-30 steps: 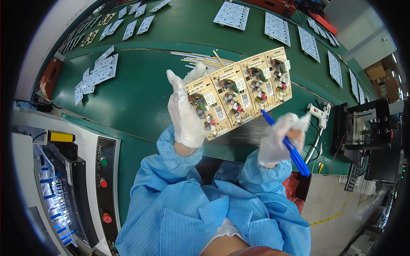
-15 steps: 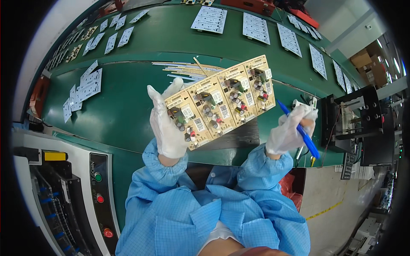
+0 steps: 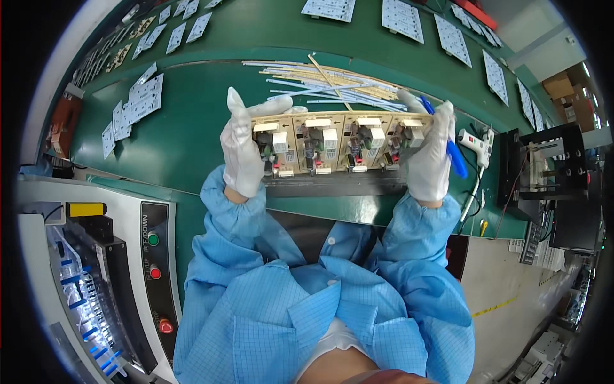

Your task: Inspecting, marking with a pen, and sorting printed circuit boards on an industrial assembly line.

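A tan circuit board panel (image 3: 299,138) with several repeated sections is held up in front of me, tilted so its component side faces me at a slant. Capacitors, white blocks and small red parts stand out from it. My left hand (image 3: 244,153), in a white glove, grips its left end, thumb pointing up. At the right end my right hand (image 3: 430,160), also gloved, grips the panel. A blue pen (image 3: 455,158) is tucked in that same right hand. Most of the right fingers are hidden behind the panel.
Thin cream and white strips (image 3: 288,69) lie piled beyond the panel. White boards (image 3: 146,99) overlap at the left, and more (image 3: 403,20) lie on the far green bench. A glue gun (image 3: 478,146) and a black fixture (image 3: 543,169) stand at right; a machine with buttons (image 3: 157,275) is at lower left.
My right hand has moved to the panel's right end and now grips it, pen still held. The panel has been levelled and tipped to a steeper slant.
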The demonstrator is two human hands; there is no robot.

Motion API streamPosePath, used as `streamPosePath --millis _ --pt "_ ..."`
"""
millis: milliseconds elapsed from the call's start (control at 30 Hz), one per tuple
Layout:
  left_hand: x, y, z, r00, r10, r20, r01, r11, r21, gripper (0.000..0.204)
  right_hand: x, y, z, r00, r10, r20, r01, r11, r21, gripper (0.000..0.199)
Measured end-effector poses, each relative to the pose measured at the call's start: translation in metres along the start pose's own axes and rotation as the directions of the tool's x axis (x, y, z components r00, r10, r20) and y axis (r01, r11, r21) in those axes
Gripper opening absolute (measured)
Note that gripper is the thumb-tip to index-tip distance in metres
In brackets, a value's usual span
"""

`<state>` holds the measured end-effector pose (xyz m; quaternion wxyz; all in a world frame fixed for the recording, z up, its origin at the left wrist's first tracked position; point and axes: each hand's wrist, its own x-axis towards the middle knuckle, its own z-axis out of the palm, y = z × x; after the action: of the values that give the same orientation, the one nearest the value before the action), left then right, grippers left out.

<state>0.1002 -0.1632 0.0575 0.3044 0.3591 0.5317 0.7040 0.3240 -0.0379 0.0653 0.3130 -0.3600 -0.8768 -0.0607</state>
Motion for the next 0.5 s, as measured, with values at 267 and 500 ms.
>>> streamPosePath --millis 267,500 --pt "-0.039 -0.041 -0.01 0.986 0.073 0.147 -0.058 0.993 -0.099 0.078 -0.044 -0.008 0.001 0.764 0.432 0.479 -0.557 0.067 0.828 0.041" --pt "-0.007 -0.033 -0.01 0.995 -0.044 0.085 0.023 0.971 0.236 0.065 -0.012 0.0 0.016 0.791 0.483 0.375 -0.579 0.393 0.714 0.033"
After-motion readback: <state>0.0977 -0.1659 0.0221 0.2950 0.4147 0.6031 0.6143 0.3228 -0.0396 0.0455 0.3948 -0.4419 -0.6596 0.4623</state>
